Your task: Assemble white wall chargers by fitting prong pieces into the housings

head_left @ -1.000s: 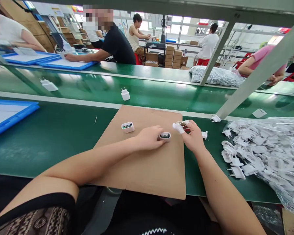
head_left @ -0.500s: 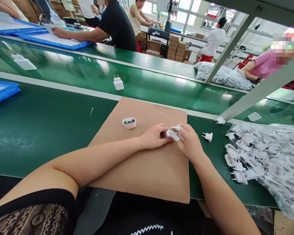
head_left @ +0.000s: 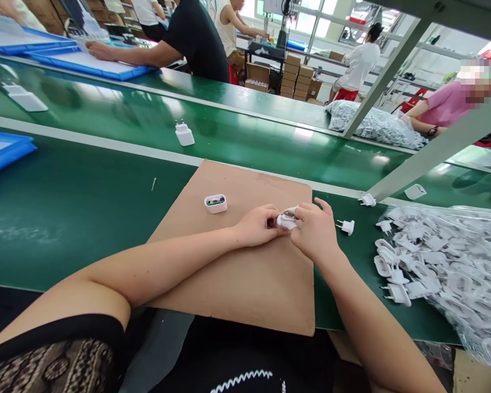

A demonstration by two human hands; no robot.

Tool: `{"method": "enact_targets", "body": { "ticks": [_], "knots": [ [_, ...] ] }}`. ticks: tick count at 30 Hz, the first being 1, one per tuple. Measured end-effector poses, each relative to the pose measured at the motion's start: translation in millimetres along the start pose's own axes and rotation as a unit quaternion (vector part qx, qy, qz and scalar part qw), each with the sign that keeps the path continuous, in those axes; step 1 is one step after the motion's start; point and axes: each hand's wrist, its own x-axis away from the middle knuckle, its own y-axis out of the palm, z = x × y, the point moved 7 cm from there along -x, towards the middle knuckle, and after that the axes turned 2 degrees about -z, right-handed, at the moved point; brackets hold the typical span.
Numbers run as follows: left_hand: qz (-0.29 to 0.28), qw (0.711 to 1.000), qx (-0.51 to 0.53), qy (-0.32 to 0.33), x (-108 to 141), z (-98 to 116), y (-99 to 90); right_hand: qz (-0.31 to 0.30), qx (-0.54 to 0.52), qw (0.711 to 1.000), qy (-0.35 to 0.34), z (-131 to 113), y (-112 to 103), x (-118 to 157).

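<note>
On a brown cardboard sheet [head_left: 237,284] my two hands meet around one small white charger body [head_left: 286,221]. My left hand [head_left: 256,226] grips its left side. My right hand [head_left: 315,232] presses a white plug cap onto it from the right, fingers curled over it. A second open charger shell [head_left: 215,203], its insides showing, lies on the cardboard to the left of my hands. One loose plug cap [head_left: 347,226] sits on the green bench just right of my right hand.
A clear bag of several white plug caps [head_left: 445,267] lies at the right. A finished charger [head_left: 184,134] rides the green conveyor [head_left: 106,125] behind. A blue tray [head_left: 4,153] sits at far left. Other people work across the belt.
My right hand brought the plug cap leftward to the charger body in my left hand; both hands now press together. The charger on the belt drifted left.
</note>
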Motion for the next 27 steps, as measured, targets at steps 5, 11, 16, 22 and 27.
{"method": "enact_targets", "body": {
  "ticks": [5,11,16,22,27],
  "knots": [
    [0.009,0.999,-0.035,-0.026,3,3,0.6,0.023,-0.075,0.997,0.018,7,8,4],
    [-0.047,0.991,-0.115,-0.043,-51,21,-33.5,0.063,-0.073,0.99,0.101,78,-7,11],
    [0.073,0.944,-0.288,-0.144,-131,-8,-119.1,-0.022,0.126,0.933,0.336,172,-5,38],
    [0.122,0.911,-0.312,-0.241,-157,-66,-176.1,0.027,-0.015,0.964,0.263,177,2,30],
    [0.166,0.884,-0.338,-0.277,-125,-70,-199.9,0.081,-0.406,0.854,0.316,152,6,21]
  ]
}}
